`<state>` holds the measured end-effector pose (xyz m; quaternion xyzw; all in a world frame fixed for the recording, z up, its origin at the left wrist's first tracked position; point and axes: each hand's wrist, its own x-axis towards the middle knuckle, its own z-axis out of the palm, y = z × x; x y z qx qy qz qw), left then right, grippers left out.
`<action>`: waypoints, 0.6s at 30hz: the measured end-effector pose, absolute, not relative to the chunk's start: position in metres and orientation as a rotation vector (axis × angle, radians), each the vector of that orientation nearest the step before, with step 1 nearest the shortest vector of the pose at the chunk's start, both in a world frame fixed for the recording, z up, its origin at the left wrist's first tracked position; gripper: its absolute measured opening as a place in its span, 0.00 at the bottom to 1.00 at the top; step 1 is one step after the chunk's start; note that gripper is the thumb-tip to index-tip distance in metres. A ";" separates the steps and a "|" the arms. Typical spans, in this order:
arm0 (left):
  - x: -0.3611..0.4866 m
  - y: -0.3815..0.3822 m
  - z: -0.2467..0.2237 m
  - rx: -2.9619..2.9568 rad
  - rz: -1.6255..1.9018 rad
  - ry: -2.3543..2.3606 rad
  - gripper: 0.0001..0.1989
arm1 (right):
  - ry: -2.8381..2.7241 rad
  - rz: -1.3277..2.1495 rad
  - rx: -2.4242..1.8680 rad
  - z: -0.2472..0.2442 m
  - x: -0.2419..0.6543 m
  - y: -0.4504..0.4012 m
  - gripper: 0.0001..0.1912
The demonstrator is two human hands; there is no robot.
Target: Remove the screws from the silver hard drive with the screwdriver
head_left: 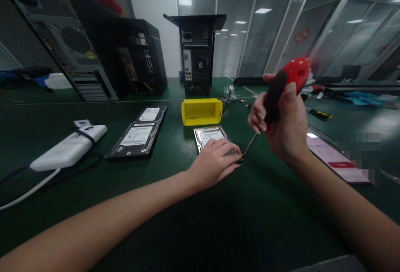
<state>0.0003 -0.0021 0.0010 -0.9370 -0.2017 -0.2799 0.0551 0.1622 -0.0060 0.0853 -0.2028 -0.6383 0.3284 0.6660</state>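
Note:
A silver hard drive [209,133] lies on the green tabletop in front of me, its near part hidden by my left hand [214,161]. The fingers of that hand are bent over the drive's right corner and grip it there. My right hand [286,117] is wrapped around the red and black handle of a screwdriver [298,74]. The tool is tilted, and its metal shaft runs down to the left, with the tip beside my left fingertips at the drive's edge. Exactly what the tip touches is hidden.
Behind the drive stands a yellow bin [201,112]. Two more hard drives [137,134] lie to the left, past them a white power strip [70,147] with cables. A phone [337,157] lies at right. Computer cases [196,55] line the back.

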 end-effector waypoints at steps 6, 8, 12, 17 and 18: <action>0.000 -0.002 0.001 -2.858 -0.840 -0.609 0.11 | -1.440 0.758 -0.431 0.084 0.161 -0.007 0.16; 0.000 -0.001 0.002 -2.899 -0.838 -0.627 0.11 | -1.432 0.768 -0.410 0.084 0.160 -0.007 0.16; 0.001 0.000 0.005 -3.009 -0.842 -0.747 0.11 | -1.446 0.762 -0.393 0.084 0.159 -0.006 0.15; 0.002 0.000 0.007 -3.044 -0.841 -0.803 0.11 | -1.440 0.767 -0.386 0.084 0.161 -0.006 0.15; 0.002 0.000 0.007 -3.046 -0.842 -0.807 0.11 | -1.435 0.772 -0.373 0.084 0.161 -0.006 0.14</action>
